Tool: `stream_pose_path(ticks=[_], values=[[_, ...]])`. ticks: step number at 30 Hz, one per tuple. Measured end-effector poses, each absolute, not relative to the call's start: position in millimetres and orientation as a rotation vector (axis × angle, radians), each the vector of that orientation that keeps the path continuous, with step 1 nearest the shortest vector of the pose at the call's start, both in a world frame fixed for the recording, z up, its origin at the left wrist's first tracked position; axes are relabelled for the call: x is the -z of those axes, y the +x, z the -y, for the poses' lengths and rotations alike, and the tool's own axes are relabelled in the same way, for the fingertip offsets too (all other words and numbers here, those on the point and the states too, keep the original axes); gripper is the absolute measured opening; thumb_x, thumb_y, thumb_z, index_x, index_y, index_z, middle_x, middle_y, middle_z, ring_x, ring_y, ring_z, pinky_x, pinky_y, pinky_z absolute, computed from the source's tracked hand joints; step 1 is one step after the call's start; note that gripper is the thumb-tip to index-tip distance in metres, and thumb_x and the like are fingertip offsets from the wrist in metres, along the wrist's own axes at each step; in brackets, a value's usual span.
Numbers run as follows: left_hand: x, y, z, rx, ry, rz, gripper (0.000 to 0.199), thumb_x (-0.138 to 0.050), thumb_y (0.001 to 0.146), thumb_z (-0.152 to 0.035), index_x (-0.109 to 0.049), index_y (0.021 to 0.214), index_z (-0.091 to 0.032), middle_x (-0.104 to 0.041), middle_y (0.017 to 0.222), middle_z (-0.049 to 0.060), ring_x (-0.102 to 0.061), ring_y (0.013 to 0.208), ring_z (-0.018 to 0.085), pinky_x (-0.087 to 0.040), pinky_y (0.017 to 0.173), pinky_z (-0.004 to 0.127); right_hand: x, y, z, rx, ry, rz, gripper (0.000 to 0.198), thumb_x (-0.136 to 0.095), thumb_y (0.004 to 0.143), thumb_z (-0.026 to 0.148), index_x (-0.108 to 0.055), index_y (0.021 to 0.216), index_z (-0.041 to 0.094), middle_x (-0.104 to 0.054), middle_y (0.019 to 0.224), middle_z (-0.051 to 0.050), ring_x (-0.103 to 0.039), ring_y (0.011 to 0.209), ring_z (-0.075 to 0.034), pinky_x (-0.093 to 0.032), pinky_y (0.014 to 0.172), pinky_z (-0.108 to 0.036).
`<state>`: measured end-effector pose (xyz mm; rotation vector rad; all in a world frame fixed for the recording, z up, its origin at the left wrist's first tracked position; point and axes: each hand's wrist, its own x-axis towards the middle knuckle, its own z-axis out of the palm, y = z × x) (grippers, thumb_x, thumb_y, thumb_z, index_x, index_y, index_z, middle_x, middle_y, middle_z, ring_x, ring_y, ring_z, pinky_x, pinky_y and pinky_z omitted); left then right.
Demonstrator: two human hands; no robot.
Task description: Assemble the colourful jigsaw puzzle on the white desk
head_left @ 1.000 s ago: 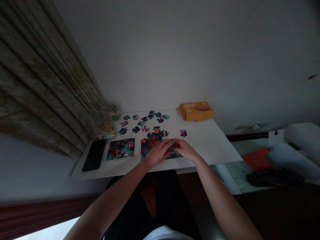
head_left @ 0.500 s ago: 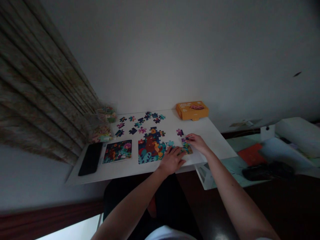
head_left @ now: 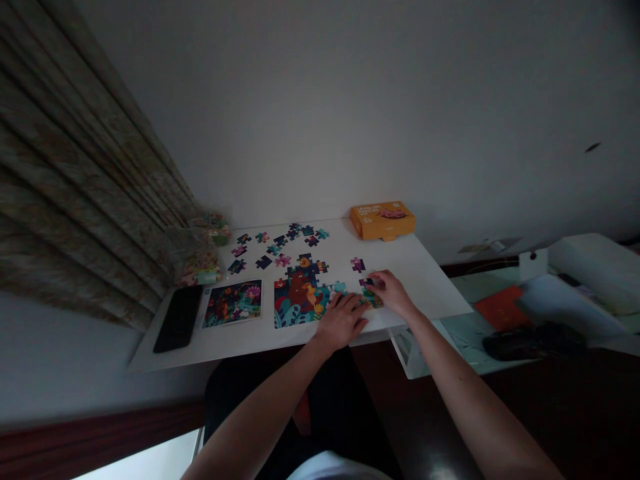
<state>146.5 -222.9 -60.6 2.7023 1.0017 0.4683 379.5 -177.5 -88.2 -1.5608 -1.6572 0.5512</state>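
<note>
Purple piece at upper right of the assembled puzzle; right hand's fingertips close together there, whether gripping cannot tell. Left hand rests on the puzzle, fingers apart. Hands, bunched a second ago, now separated: puzzle's right side apparently being worked.

We had the puzzle on the table, the picture card left of it; loose pieces lay behind both; bags sat farther left, the box back right.
</note>
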Motion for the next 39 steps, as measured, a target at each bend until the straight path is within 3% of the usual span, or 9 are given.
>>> stream_pose_path(ticks=[7, 14, 21, 28, 33, 39], values=[[62.8, 145.3, 218.9, -0.509, 2.641, -0.998, 0.037, -0.055, 0.103, -0.033, -0.063, 0.139, -0.029, -0.06, 0.149, 0.01, -0.053, 0.14, 0.027, -0.036, 0.123, 0.054, 82.5, 374.3, 218.1, -0.36, -1.483, 1.785, 0.025, -0.062, 0.093, 0.029, -0.077, 0.112, 0.028, -0.075, 0.12, -0.008, -0.066, 0.115, -0.028, -0.051, 0.105, -0.051], [59.6, 159.4, 144.4, -0.651, 2.468, -1.165, 0.036, -0.056, 0.098, -0.019, -0.066, 0.132, -0.022, -0.065, 0.141, 0.011, -0.059, 0.133, 0.024, -0.045, 0.118, 0.045, 75.6, 366.8, 227.4, -0.234, -1.532, 1.896, 0.022, -0.062, 0.095, 0.028, -0.081, 0.107, 0.027, -0.075, 0.121, -0.009, -0.066, 0.112, -0.028, -0.053, 0.101, -0.052], [47.1, 186.7, 84.1, -0.461, 2.48, -1.221, 0.043, -0.064, 0.091, -0.013, -0.064, 0.134, -0.012, -0.064, 0.142, 0.017, -0.059, 0.134, 0.027, -0.043, 0.119, 0.04, 73.8, 366.7, 226.1, -0.19, -1.566, 1.953, 0.021, -0.063, 0.095, 0.025, -0.08, 0.107, 0.025, -0.075, 0.123, -0.009, -0.064, 0.113, -0.028, -0.052, 0.1, -0.049], [47.4, 189.1, 68.4, -0.348, 2.622, -1.022, 0.034, -0.064, 0.09, -0.013, -0.07, 0.122, -0.02, -0.072, 0.127, 0.01, -0.064, 0.124, 0.023, -0.048, 0.112, 0.037, 72.7, 365.6, 226.9, -0.201, -1.587, 1.959, 0.021, -0.062, 0.096, 0.026, -0.078, 0.108, 0.026, -0.074, 0.124, -0.008, -0.062, 0.114, -0.028, -0.051, 0.1, -0.05], [43.9, 191.9, 72.7, -0.315, 2.664, -1.039, 0.031, -0.071, 0.086, -0.019, -0.073, 0.117, -0.019, -0.075, 0.116, 0.011, -0.068, 0.113, 0.026, -0.052, 0.105, 0.036, 70.0, 364.7, 227.8, -0.201, -1.586, 1.955, 0.019, -0.062, 0.096, 0.026, -0.078, 0.107, 0.025, -0.074, 0.123, -0.008, -0.062, 0.115, -0.028, -0.051, 0.1, -0.049], [42.4, 194.0, 93.5, -0.349, 2.638, -1.082, 0.026, -0.067, 0.088, -0.02, -0.076, 0.112, -0.02, -0.077, 0.108, 0.008, -0.07, 0.107, 0.024, -0.053, 0.101, 0.035, 71.3, 364.8, 227.4, -0.176, -1.588, 1.978, 0.018, -0.064, 0.096, 0.024, -0.077, 0.107, 0.025, -0.074, 0.123, -0.008, -0.062, 0.113, -0.028, -0.051, 0.099, -0.046]])
